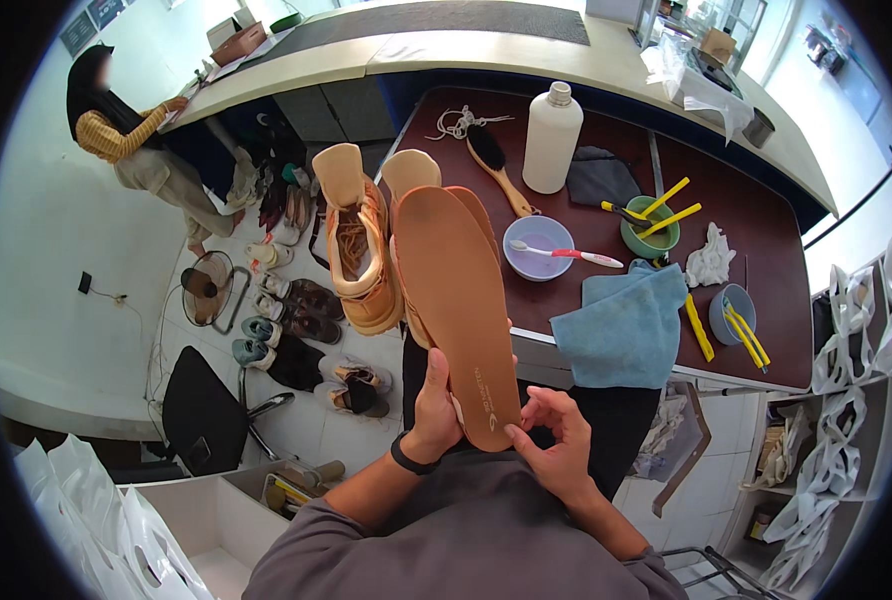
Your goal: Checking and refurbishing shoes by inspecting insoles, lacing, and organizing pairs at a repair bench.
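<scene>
A tan shoe insole (451, 290) lies along my left hand (432, 412), whose thumb presses its side while the fingers wrap underneath. Behind its right edge shows part of a second insole (479, 212). My right hand (556, 440) has its fingers curled, with thumb and forefinger pinching the insole's near end. Just beyond, a tan lace-up boot (362, 300) stands at the table's left edge. A second boot (412, 172) beside it is mostly hidden by the insoles.
On the dark red table (606, 300) are a white bottle (554, 137), a brush (496, 165), a purple bowl (536, 262) with a toothbrush, a green bowl (652, 240) and a blue cloth (618, 325). Shoes (306, 320) line the floor at left. Another person (131, 140) stands far left.
</scene>
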